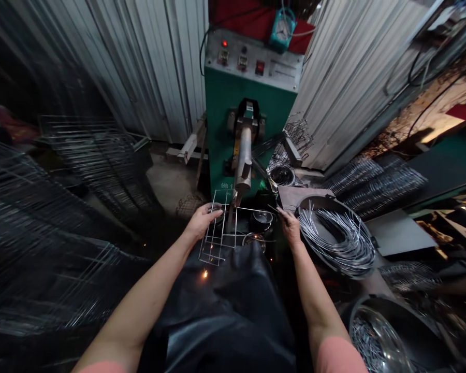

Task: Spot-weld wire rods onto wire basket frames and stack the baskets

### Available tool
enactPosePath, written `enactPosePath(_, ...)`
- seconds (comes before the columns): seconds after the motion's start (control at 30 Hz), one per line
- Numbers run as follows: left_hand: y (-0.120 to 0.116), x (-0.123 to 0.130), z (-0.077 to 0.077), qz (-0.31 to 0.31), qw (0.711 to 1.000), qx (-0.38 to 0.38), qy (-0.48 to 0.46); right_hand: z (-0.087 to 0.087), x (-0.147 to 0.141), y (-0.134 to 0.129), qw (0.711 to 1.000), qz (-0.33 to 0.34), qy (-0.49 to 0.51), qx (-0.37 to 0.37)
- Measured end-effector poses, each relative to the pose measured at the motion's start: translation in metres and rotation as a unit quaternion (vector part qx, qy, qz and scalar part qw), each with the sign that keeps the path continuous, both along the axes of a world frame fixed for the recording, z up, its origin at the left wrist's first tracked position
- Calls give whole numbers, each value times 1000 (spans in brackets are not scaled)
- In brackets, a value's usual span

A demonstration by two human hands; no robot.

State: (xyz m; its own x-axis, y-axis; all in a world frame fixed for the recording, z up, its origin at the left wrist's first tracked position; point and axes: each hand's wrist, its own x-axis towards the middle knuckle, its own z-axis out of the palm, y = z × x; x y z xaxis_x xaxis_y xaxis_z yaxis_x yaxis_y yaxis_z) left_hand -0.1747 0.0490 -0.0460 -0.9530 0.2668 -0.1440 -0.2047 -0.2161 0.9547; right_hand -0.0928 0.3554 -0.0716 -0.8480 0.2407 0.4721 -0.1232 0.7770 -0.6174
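My left hand [205, 220] is closed on the left side of a small wire grid [218, 239], thumb laid over its wires. The grid's upper right corner is at the tip of the metal electrode arm [244, 160] on a green machine [227, 98]. From that tip a thin wire runs right toward my right hand [289, 226], whose fingers are pinched together around its end. Sparks [205, 274] glow over the black apron [233, 305] on my lap, below the grid.
Coiled wires fill a round tub [363, 261] at right; a lower bowl [392, 331] holds short metal pieces. Wire racks [97, 160] are stacked at left. Curved wire bundles [376, 181] lie at back right. A teal clock [282, 31] hangs on the machine's top.
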Motion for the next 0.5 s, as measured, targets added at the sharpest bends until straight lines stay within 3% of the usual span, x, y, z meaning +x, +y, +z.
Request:
enactPosePath(0.13, 0, 1, -2, 7, 1000, 8, 11, -24, 22, 7, 996, -74, -11, -50)
enactPosePath(0.23, 1, 4, -3, 11, 1000, 28, -2, -33, 36, 1, 992, -102, -8, -77)
enactPosePath(0.5, 3, 8, 4, 17, 999, 34, -11, -24, 55, -38, 998, -51, 7, -19)
